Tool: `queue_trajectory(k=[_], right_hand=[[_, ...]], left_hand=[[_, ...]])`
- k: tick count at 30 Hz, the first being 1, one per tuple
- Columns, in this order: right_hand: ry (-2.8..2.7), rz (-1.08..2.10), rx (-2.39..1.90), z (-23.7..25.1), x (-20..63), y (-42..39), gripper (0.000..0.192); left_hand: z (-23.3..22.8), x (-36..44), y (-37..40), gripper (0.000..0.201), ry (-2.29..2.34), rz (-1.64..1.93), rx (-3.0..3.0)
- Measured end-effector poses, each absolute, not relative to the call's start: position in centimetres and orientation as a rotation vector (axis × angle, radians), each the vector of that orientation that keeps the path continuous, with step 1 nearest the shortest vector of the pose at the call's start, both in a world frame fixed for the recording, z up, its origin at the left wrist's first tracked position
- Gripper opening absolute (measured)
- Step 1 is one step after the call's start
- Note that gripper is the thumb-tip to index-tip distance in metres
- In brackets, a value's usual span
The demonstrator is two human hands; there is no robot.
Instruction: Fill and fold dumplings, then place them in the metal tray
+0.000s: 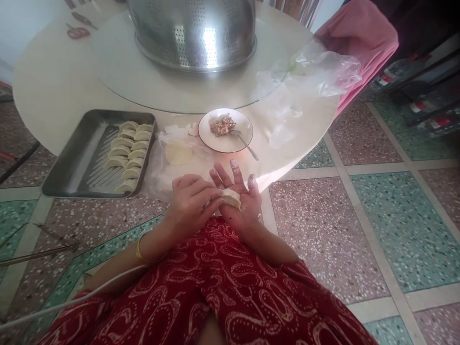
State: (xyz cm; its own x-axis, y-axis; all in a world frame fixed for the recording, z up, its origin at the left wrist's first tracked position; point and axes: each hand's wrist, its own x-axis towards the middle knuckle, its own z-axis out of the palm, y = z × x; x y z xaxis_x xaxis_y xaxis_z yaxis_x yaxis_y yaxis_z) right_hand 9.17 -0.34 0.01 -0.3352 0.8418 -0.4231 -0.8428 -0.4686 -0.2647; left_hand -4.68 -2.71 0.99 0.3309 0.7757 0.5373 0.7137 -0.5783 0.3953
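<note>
Here my right hand (239, 201) lies open, palm up over my lap, fingers spread and floury, so that it works as a little platform for the dumpling (231, 197) resting across it. My left hand (190, 203) is curled, its fingertips closed on the dumpling's near edge, pinching the dough where the seam runs. I hold it low, just off the rim of the bench (53, 91), so everything I need sits within reach.

The tray (68, 167) stands at the bench edge to my left, with finished dumplings laid in two neat rows so they don't stick together; I count about eleven, though the far ones blur into each other. Beside it lies one round wrapper (178, 153) on a plastic sheet (a few scraps of dough sit just behind it). The plate (215, 139) next to that holds one small heap of filling (222, 126) and one spoon (244, 141), its handle pointing toward me for an easy grab. Farther back, one big colander (192, 33) sits upside down on the turntable, and a crumpled plastic bag (309, 76) lies to the right.
</note>
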Motion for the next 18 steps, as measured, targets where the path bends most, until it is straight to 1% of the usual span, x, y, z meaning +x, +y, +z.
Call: queue_trajectory(k=[1,7,11,15,18], right_hand=[[0.010,1.966,-0.623,0.1,9.1,-0.4,0.045],[0.012,1.969,-0.633,0.1,9.0,-0.4,0.046],[0.008,1.976,-0.641,0.0,9.1,-0.5,0.046],[-0.002,1.993,-0.626,0.0,9.1,-0.5,0.047],[-0.006,2.002,-0.621,0.0,9.0,-0.6,0.047]], left_hand=[[1.0,-4.6,-2.7,0.003,1.405,1.072,2.500],[0.5,-4.3,-2.7,0.015,1.452,0.941,2.520],[0.7,-4.6,-2.8,0.006,1.437,0.990,2.533],[1.4,-4.6,-2.6,0.004,1.420,1.016,2.554],[1.5,-4.2,-2.2,0.010,1.381,0.985,2.564]])
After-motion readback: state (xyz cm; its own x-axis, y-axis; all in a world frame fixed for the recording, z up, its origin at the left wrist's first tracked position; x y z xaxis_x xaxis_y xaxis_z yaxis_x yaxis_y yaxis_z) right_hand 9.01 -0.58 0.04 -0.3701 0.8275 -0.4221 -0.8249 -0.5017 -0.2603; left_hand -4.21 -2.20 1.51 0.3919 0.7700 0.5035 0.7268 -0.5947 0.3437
